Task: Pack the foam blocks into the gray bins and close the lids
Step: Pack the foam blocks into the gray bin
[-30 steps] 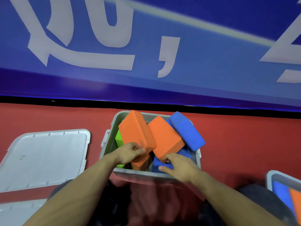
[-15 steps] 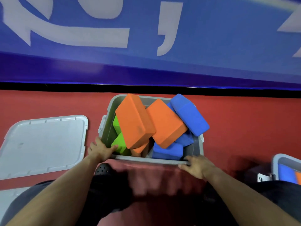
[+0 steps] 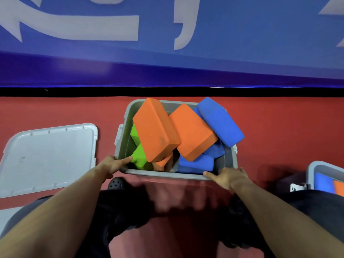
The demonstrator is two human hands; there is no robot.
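Observation:
An open gray bin stands on the red floor in front of me. Foam blocks are heaped loosely in it and rise above the rim: two orange blocks, a blue block overhanging the right rim, another blue block lower down and a green block at the left. My left hand grips the bin's near-left corner, thumb over the rim. My right hand grips the near-right corner.
The bin's gray lid lies flat on the floor to the left. A second gray bin holding blue and orange blocks shows at the right edge. A blue wall with white lettering stands just behind the bin.
Both hands have come off the blocks inside the bin and moved outward to its near corners, where they now hold the rim. The blocks stay heaped as before.

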